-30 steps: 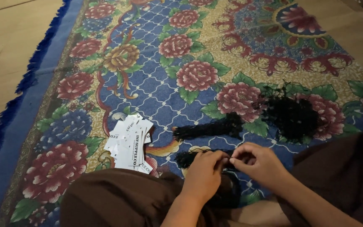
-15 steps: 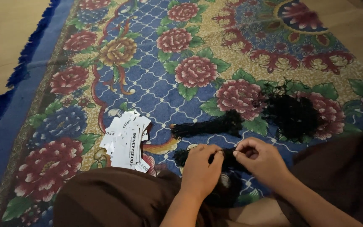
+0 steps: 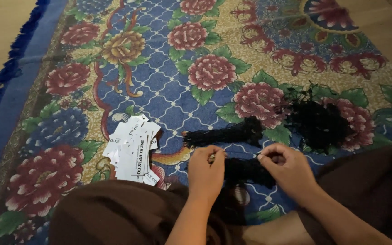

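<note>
Head view, left hand (image 3: 206, 169) and right hand (image 3: 286, 169) pinching a black net (image 3: 247, 171) stretched between them near the rug's (image 3: 169, 90) near edge, rolled net (image 3: 225, 134) just beyond, net pile (image 3: 319, 120) right, white cards (image 3: 132, 149) left.

Floral rug (image 3: 169, 90) on bare floor (image 3: 1, 27), blue fringed edge at left. On rug: pile of white tags (image 3: 132, 149), black net roll (image 3: 225, 135) beside them, loose black net heap (image 3: 318, 120) further right.
</note>
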